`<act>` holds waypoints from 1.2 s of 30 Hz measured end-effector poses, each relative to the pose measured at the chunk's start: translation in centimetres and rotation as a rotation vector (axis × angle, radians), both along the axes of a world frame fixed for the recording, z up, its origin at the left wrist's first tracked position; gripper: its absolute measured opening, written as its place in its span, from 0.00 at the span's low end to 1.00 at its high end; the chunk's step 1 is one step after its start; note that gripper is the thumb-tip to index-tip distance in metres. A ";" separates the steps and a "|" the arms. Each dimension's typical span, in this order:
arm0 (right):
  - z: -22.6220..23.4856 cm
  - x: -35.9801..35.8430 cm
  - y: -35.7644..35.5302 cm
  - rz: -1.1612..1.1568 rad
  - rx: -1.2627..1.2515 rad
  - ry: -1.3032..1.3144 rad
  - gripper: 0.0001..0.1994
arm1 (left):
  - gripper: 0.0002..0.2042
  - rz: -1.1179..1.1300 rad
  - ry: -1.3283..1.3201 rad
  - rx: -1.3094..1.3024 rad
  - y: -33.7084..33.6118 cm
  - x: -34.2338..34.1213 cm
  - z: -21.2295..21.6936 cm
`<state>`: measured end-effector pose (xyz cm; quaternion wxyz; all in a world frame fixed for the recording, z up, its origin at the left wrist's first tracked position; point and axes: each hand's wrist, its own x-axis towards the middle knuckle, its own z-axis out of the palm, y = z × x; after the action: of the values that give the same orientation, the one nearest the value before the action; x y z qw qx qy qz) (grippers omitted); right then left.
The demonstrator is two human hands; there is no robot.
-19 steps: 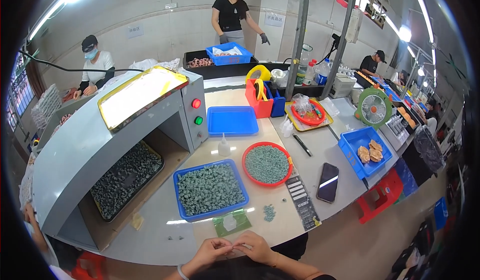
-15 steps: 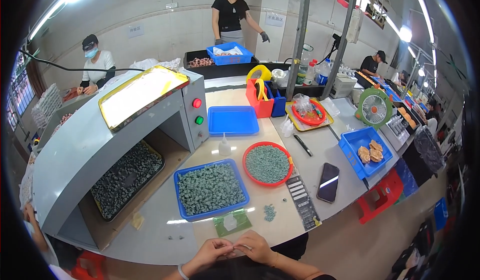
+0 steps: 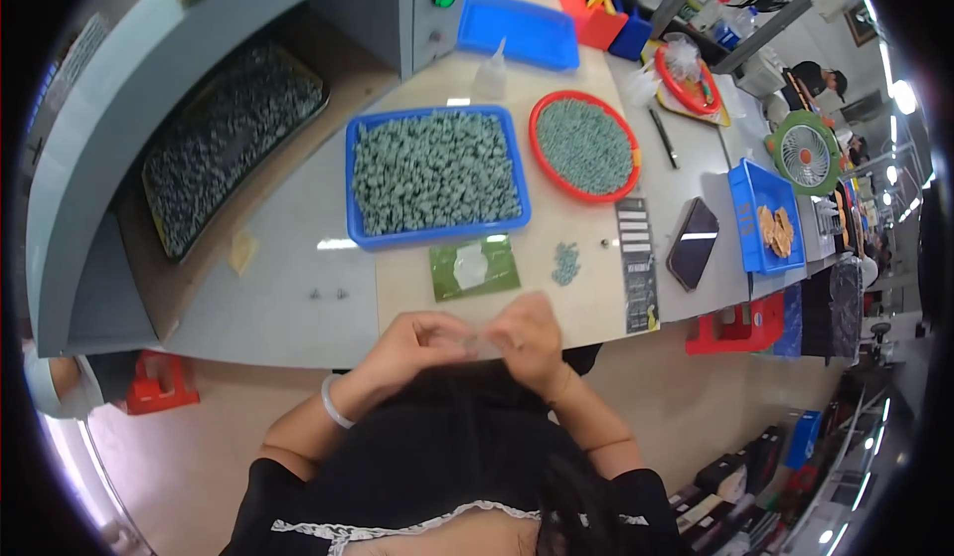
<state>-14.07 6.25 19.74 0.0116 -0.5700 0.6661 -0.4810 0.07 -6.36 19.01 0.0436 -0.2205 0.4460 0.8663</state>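
Above the table's near edge, my left hand [image 3: 425, 345] is closed in a pinch, its fingertips pointing at the other hand. My right hand [image 3: 527, 345] faces it with bent, closed fingers, smeared by motion. Whatever lies between the fingertips is too small and blurred to name. Just beyond the hands lies a green packet [image 3: 475, 266] with a pale patch in its middle. To its right is a little heap of small green-grey pieces [image 3: 565, 264]. A blue tray [image 3: 352, 183] full of larger green-grey pieces sits behind the packet, beside a red round basket [image 3: 535, 149] of smaller ones.
At left, a grey hooded machine [image 3: 75, 188] holds a dark tray of pieces [image 3: 234, 144]. A squeeze bottle [image 3: 490, 77] stands near another blue tray [image 3: 517, 31]. Rightward are a phone [image 3: 693, 244], a black pen [image 3: 664, 139], a blue bin [image 3: 747, 220] and a green fan [image 3: 803, 154].
My view has tilted downward, so the table sits higher and my forearms and torso show. My hands remain close together; the right one is now blurred and raised slightly. The trays have not moved.
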 end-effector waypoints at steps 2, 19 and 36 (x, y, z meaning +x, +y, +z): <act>-1.5 -1.2 -1.3 -0.053 0.044 0.009 0.06 | 0.09 0.164 0.007 0.090 -0.5 0.0 -1.3; -2.7 -2.3 -4.3 -0.120 0.202 0.359 0.06 | 0.10 0.386 -0.024 0.288 -1.3 1.8 -3.8; -3.0 -1.1 -4.9 -0.110 0.192 0.348 0.07 | 0.10 0.399 0.033 0.278 -1.9 2.2 -5.0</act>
<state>-15.18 1.35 16.74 -0.0757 -0.6035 0.7309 -0.3096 2.23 -8.29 14.02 -0.1060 -0.2819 0.2705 0.9144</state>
